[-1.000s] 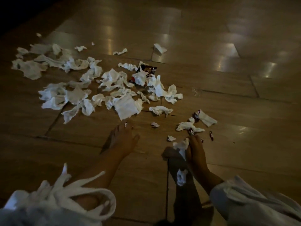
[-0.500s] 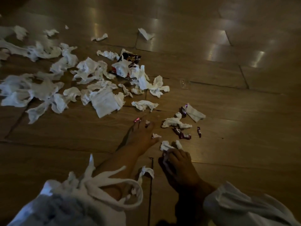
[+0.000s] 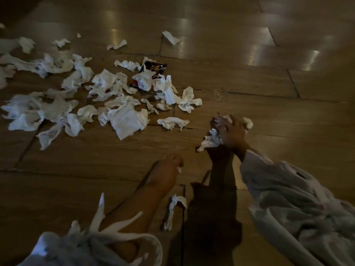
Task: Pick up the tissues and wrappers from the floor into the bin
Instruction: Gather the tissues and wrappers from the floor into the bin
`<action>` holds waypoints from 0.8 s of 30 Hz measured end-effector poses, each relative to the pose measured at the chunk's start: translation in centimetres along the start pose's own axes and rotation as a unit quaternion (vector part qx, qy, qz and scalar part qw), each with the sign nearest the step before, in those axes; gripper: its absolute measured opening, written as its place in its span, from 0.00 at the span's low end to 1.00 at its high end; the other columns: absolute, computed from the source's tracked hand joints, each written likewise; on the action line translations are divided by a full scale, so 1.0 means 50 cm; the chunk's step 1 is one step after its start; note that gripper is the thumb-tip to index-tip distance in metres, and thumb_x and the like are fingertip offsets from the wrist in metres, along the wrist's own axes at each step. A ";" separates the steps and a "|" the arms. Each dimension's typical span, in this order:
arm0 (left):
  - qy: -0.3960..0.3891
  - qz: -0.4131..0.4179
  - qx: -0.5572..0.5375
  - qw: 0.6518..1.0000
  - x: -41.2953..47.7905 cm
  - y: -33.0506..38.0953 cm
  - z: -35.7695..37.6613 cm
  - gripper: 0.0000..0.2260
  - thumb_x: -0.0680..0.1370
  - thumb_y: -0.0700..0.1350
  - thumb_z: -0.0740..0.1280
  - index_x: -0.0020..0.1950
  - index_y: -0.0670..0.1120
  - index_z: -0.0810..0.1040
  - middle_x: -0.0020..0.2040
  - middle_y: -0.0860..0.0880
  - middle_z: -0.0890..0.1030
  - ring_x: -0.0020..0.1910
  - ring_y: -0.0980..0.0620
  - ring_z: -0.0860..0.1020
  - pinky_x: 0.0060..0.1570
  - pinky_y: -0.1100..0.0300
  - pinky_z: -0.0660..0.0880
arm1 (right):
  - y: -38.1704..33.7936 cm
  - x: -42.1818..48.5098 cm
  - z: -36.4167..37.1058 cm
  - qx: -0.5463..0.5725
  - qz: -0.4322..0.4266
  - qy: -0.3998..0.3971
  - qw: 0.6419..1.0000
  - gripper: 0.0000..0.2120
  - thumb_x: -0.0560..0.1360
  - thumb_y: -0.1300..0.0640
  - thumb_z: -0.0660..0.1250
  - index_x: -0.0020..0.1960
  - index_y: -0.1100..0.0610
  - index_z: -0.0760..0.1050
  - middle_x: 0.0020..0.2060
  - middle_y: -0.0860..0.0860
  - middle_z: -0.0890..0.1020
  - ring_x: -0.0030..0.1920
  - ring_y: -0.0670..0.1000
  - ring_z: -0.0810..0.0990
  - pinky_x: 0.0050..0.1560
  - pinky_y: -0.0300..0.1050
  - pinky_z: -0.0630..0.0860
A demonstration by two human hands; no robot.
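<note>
The right hand [image 3: 231, 131] has its grip curled shut over a wad of tissue [image 3: 211, 140], low over the floor [image 3: 249, 189]. White paper bulges out below the fingers on the near side and another tuft shows past the knuckles. Something pinkish sits at the fingertips, too blurred to name. The left hand [image 3: 169, 169] is down on the floor nearer the body, fingers bent under, with a white scrap [image 3: 179, 169] at their tips; whether that grip pinches it or merely rests beside it I cannot tell. Just by the left forearm lies a twisted strip of tissue [image 3: 173, 210]. Farther out to the left the other tissues [image 3: 123, 120] are strewn in a loose crumpled heap, with a dark wrapper [image 3: 154, 69] half buried at its far edge and a small clear wrapper [image 3: 220, 95] lying apart to the right. No bin is in sight. From where I stand all this looks near weightless and soft. It should crush into the palm without resistance, so several pieces can be raked together and squeezed as one bundle, taken at the thick crumpled middles since thin corners may tear or trail. The wrappers I'd judge slicker and springier, apt to slide on the glossy floor, and best pinched by an edge or pressed into the tissue.
</note>
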State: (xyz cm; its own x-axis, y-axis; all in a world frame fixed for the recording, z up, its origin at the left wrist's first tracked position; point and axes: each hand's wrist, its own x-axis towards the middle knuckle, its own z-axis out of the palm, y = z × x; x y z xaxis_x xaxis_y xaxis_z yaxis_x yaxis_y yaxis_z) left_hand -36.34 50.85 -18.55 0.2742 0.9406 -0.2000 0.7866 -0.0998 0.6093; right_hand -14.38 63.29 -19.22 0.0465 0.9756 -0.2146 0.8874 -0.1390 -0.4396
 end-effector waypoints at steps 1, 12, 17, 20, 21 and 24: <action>0.005 -0.008 -0.033 0.999 -0.004 0.002 0.003 0.14 0.77 0.35 0.60 0.60 0.45 0.75 0.61 0.47 0.74 0.61 0.49 0.72 0.60 0.59 0.69 | 0.000 -0.002 0.006 0.009 0.007 -0.038 0.999 0.25 0.78 0.42 0.52 0.73 0.49 0.59 0.75 0.55 0.57 0.74 0.60 0.52 0.73 0.61 0.49; -0.107 -0.026 0.233 0.966 -0.128 0.047 0.074 0.28 0.80 0.59 0.50 0.76 0.51 0.48 0.77 0.49 0.49 0.76 0.46 0.49 0.72 0.50 0.51 | -0.016 -0.187 0.090 -0.096 -0.242 0.020 0.965 0.23 0.76 0.42 0.50 0.56 0.56 0.74 0.53 0.54 0.78 0.50 0.58 0.76 0.47 0.47 0.69; -0.019 0.060 0.218 0.974 -0.156 0.007 0.073 0.14 0.71 0.52 0.59 0.56 0.54 0.70 0.52 0.50 0.79 0.45 0.52 0.80 0.38 0.59 0.78 | -0.012 -0.181 0.024 0.041 -0.111 0.057 0.991 0.14 0.79 0.53 0.59 0.62 0.57 0.70 0.51 0.51 0.75 0.50 0.48 0.74 0.49 0.41 0.66; -0.050 0.021 0.211 0.976 -0.163 -0.020 0.065 0.20 0.75 0.46 0.66 0.66 0.50 0.68 0.63 0.47 0.71 0.59 0.47 0.74 0.53 0.56 0.74 | 0.007 -0.157 0.001 0.021 0.022 0.129 0.991 0.15 0.78 0.53 0.60 0.62 0.58 0.70 0.60 0.56 0.73 0.55 0.52 0.74 0.53 0.45 0.69; -0.061 0.023 0.220 0.973 -0.166 -0.030 0.064 0.20 0.78 0.44 0.63 0.69 0.49 0.64 0.67 0.46 0.67 0.63 0.46 0.69 0.58 0.56 0.70 | 0.019 -0.150 0.006 -0.021 0.033 0.120 0.992 0.16 0.78 0.52 0.60 0.63 0.58 0.70 0.63 0.58 0.72 0.58 0.54 0.73 0.55 0.47 0.70; -0.072 -0.016 0.184 0.980 -0.179 -0.039 0.032 0.18 0.80 0.39 0.55 0.70 0.47 0.61 0.68 0.45 0.66 0.62 0.47 0.70 0.59 0.56 0.69 | 0.008 -0.163 0.032 -0.088 0.014 0.062 0.994 0.17 0.78 0.50 0.59 0.63 0.57 0.69 0.63 0.59 0.71 0.60 0.57 0.72 0.58 0.51 0.73</action>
State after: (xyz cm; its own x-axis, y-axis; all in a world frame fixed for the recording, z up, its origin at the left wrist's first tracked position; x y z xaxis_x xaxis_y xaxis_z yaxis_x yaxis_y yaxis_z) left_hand -39.45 42.10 -19.17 0.2999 0.8925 -0.3369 0.9353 -0.2056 0.2879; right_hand -15.14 55.01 -19.06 0.1187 0.9868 -0.1098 0.9512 -0.1448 -0.2726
